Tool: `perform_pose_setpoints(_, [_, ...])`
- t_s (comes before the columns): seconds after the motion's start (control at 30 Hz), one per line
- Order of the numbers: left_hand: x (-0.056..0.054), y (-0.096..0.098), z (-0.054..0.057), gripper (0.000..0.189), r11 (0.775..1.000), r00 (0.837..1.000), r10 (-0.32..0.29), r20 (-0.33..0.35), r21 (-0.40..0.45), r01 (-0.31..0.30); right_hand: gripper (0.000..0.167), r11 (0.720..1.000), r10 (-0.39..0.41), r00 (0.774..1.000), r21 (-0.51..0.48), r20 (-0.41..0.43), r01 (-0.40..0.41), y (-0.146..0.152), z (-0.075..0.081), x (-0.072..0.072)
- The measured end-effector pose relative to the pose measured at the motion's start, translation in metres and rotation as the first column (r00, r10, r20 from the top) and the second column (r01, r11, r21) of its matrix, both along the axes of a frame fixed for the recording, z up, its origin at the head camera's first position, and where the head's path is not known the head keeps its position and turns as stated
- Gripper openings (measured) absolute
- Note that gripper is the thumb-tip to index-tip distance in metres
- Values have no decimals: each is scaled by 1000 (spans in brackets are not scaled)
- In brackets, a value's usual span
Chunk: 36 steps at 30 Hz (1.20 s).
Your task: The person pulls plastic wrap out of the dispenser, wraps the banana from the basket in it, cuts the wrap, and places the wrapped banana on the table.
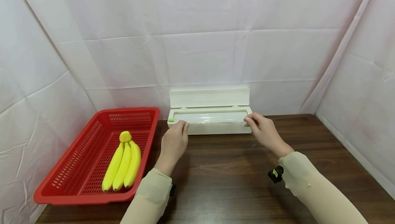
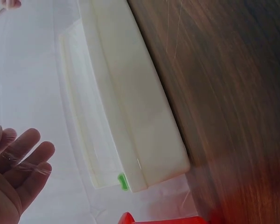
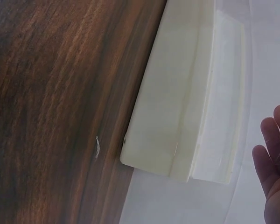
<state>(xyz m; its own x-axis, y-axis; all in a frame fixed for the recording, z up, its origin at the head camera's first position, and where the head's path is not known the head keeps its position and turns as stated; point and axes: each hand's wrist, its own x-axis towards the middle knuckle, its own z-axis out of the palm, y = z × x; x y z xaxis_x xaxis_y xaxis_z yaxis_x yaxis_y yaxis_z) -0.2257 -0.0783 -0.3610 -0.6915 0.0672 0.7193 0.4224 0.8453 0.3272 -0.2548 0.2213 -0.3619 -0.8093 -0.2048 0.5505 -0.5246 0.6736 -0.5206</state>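
A clear sheet of cling film (image 1: 216, 121) is stretched between my two hands, close over the front of a white cling film dispenser box (image 1: 220, 129). My left hand (image 1: 174, 141) pinches the film at its left end, by the box's left front corner; in the left wrist view, gathered film (image 2: 35, 167) crosses its fingers. At the other end my right hand (image 1: 263, 131) pinches the film with thumb and index finger. The box's lid (image 1: 210, 97) stands raised at the back. A small green tab (image 1: 171, 120) sits at the box's left end.
On the left, a red plastic basket (image 1: 154, 128) holds a bunch of yellow bananas (image 1: 126, 162). A small clear scrap (image 3: 97, 147) lies on the dark wooden table (image 1: 222, 183) in front of the box. White cloth walls (image 1: 197, 56) enclose the back and sides.
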Motion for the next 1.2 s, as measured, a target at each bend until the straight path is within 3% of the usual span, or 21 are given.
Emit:
perform_pose_setpoints(0.4, [8, -4, -3, 15, 997, 996, -34, 82, -68, 40, 23, 1000, -5, 999, -14, 51, 6, 1, -7, 6])
perform_pose_setpoints(0.73, [13, -4, -5, 18, 995, 993, -41, 113, -85, 51, 15, 1000, 6, 999, 26, 37, -7, 3, -13, 10])
perform_pose_setpoints(1.03, [18, -6, -9, 18, 988, 992, -59, 110, -135, 74, 19, 998, 13, 995, 66, 98, -20, 5, -16, 15])
perform_pose_setpoints(1.2, [20, -7, -8, 17, 982, 981, -54, 187, -170, 86, 18, 997, 34, 993, 68, 109, -42, 5, -17, 16])
